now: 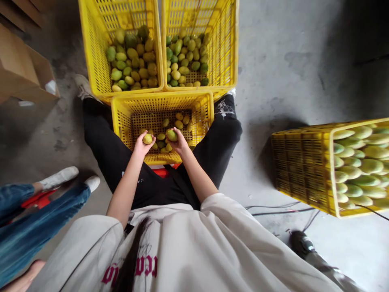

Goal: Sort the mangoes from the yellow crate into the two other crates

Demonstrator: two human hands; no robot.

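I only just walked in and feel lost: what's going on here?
A person has fruit in both hands, over the near crate: a yellowish fruit in the left hand, a greener fruit in the right hand. Some loose fruit lies in that crate. Just beyond, the left crate and right crate each hold many green and yellow ones. Off to the right, a fourth crate holds larger fruit.

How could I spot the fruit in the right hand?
Between the black-trousered legs sits a yellow crate. Over it, the right hand holds the fruit. Unlike the loose fruits below, it's held; it looks greener than the left hand's fruit.
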